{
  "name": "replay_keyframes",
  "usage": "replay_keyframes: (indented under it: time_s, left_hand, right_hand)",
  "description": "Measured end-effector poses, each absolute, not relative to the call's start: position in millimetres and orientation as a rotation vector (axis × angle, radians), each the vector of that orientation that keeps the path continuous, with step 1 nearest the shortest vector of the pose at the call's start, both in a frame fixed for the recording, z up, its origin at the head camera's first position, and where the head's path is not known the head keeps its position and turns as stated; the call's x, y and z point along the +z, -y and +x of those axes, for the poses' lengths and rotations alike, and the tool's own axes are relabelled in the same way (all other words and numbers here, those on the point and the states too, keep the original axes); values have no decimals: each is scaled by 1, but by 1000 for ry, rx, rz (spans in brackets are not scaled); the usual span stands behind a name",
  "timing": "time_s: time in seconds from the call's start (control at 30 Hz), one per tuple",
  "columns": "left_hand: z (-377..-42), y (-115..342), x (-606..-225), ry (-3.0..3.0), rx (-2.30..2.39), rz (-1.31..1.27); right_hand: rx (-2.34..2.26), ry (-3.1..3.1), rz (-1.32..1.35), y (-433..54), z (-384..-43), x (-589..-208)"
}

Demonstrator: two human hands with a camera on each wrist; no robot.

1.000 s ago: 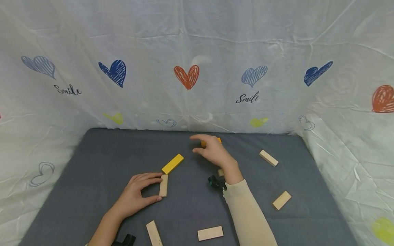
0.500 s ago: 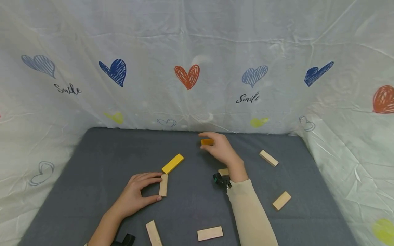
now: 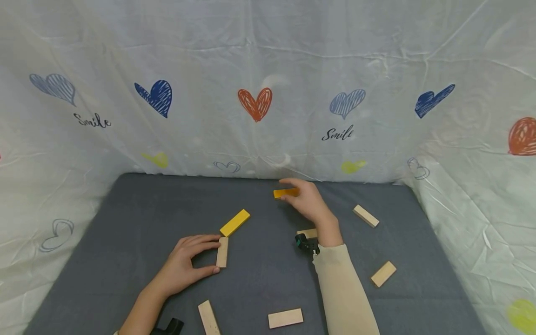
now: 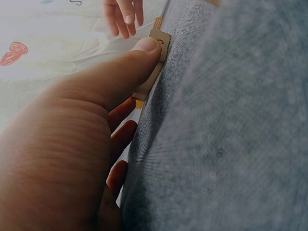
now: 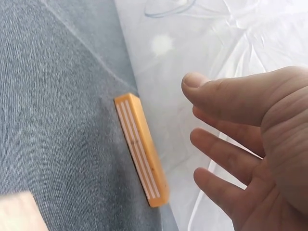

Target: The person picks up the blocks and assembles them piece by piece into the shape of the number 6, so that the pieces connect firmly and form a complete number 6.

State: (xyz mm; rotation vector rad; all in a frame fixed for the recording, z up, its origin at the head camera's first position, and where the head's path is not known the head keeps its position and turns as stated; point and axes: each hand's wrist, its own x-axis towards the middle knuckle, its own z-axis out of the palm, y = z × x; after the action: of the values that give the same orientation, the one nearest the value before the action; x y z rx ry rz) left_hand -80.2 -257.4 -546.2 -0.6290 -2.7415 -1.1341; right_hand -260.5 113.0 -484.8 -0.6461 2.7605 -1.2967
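Between the thumb and fingers of my left hand a plain wooden block is pinched by its two ends, low on the cloth. A yellow block lies slantwise just beyond it, close to its far end. In the left wrist view my thumb presses the end of the block, which bears a dark mark. My right hand hovers near the far edge with fingers spread. Below it an orange block lies flat. The right wrist view shows that orange block's white stripes, apart from my fingertips.
Grey cloth covers the table. One plain block lies under my right wrist. Others lie at the right, one farther back and another nearer. Two more blocks, a left one and a right one, lie in front.
My right hand has shifted to the right above the orange block, uncovering its left part and more of the plain block by the wrist. My left hand has stayed still.
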Motion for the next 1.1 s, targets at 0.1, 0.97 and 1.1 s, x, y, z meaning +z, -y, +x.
replay_keyframes:
  time_s: [0.1,0.97,1.1]
  left_hand:
    - [-81,257,-547,2738,-1129,-635]
    - [-79,257,-549,2744,-1127,-615]
    - [-80,258,-549,2736,-1129,-627]
  right_hand:
    - [-1299,-2767,-627,-117,-262,-486]
    - [-1312,-2773,-570,-133,-271,-509]
    - [-1311,-2769,-546,-133,-272,-510]
